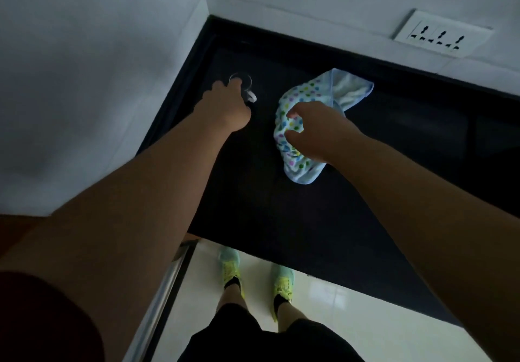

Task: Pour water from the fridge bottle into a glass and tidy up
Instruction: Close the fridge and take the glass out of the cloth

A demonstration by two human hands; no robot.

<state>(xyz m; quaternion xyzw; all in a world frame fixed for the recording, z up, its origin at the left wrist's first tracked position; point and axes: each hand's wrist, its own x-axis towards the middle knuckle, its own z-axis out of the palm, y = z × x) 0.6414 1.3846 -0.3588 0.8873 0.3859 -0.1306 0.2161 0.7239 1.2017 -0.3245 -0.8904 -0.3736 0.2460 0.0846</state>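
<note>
The left hand (pixel 228 105) is curled over a clear glass (pixel 242 82) that stands upright on the black counter (pixel 281 207), with the fingers wrapped round the near side of its rim and wall; the glass is dim against the dark top and whether it holds water cannot be told. Taking the glass as the landmark, the right hand (pixel 315 128) lies to its right and a little nearer the person, pinching a bunched dotted cloth (pixel 298 136) between thumb and fingers. The cloth is close beside the glass but apart from it, a strip of bare counter showing between the two. Its long axis runs from the near end, which points back toward the person, away to the far right, where a paler folded corner spreads toward the wall with the socket plate (pixel 441 34). No bottle is in view. I judge this to be the tidying stage: the cloth is likely meant to wipe the counter around the glass. The move turns on the glass sitting left of the cloth. The left hand is the nearer one and could lift or steady the glass. The right hand would then sweep the cloth leftward, and an unheld glass could be knocked over.
</note>
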